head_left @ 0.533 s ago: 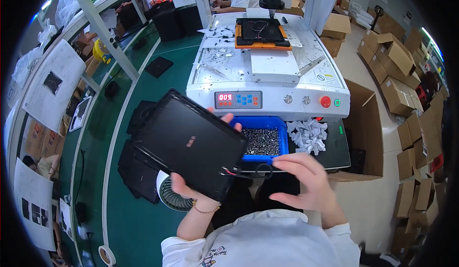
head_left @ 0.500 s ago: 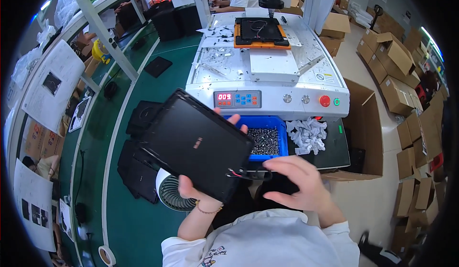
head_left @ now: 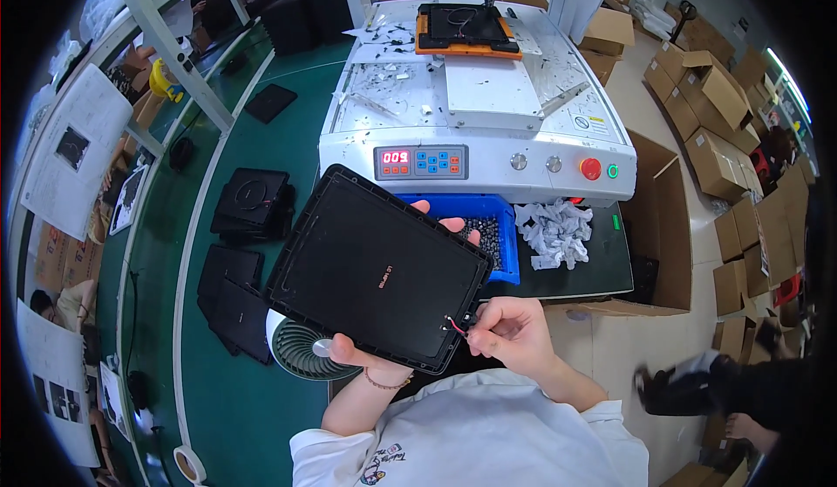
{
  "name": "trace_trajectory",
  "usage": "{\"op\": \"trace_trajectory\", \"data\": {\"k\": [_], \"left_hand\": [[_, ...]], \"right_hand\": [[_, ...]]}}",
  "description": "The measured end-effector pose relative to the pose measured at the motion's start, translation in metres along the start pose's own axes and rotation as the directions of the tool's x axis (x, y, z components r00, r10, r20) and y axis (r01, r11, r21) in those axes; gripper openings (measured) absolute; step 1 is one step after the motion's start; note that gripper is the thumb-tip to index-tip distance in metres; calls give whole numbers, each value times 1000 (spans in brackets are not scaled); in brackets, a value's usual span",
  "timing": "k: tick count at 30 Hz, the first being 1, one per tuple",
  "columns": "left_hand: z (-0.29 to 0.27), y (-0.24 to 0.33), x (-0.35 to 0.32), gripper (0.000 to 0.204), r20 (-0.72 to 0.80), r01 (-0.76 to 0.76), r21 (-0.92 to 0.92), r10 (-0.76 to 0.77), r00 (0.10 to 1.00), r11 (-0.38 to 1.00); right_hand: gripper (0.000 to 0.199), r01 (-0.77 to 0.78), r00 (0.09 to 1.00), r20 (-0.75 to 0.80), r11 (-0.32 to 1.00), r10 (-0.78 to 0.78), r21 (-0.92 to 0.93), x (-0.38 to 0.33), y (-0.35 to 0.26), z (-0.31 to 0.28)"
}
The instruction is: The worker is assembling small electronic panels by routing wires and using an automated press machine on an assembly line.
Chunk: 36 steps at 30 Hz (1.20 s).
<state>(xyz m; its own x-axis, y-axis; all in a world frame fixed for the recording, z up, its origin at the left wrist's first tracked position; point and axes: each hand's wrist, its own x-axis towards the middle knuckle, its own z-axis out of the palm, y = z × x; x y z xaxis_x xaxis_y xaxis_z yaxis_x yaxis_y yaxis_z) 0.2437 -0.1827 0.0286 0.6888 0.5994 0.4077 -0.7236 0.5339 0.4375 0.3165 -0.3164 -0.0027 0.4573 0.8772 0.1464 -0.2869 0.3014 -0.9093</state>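
The black panel (head_left: 379, 269), a flat rectangular tray-like part with a raised rim, is held tilted in the air in front of the white machine (head_left: 475, 112), just above the blue bin (head_left: 488, 234) of small dark parts. The left hand (head_left: 366, 352) is clamped on the panel's near edge, thumb on top, with fingertips (head_left: 449, 223) showing past the far edge. The right hand (head_left: 510, 334) sits at the panel's near right corner, its fingers pinched together on the short red and black wire (head_left: 458, 328) that comes off that corner. To the right of the panel, a heap of crumpled white paper (head_left: 554, 230) lies beside the bin. To the left of the panel, stacks of similar black panels (head_left: 248, 208) rest on the green worktop (head_left: 235, 400), and a small round fan (head_left: 301, 352) stands just below the panel's lower edge.
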Motion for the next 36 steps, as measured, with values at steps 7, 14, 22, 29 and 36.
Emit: {"op": "trace_trajectory", "data": {"k": [7,14,22,29,36], "left_hand": [[-5,-5,-7,127,34,28,10,-28,999,1000],[-2,-1,-14,131,-37,188,150,-184,982,971],[-9,-3,-15,128,19,190,152,-195,981,970],[-5,-9,-19,122,2,151,101,-152,988,983],[-5,-8,-24,120,-19,184,145,-183,983,972]], "right_hand": [[12,-61,997,-49,997,64,53,-12,12,-1],[6,-34,999,-35,998,36,48,-12,6,5],[9,-220,973,-41,969,226,114,-17,-3,-4],[10,-187,980,-47,979,192,85,-18,8,-4],[8,-135,990,-46,990,137,42,-18,16,-4]]}}
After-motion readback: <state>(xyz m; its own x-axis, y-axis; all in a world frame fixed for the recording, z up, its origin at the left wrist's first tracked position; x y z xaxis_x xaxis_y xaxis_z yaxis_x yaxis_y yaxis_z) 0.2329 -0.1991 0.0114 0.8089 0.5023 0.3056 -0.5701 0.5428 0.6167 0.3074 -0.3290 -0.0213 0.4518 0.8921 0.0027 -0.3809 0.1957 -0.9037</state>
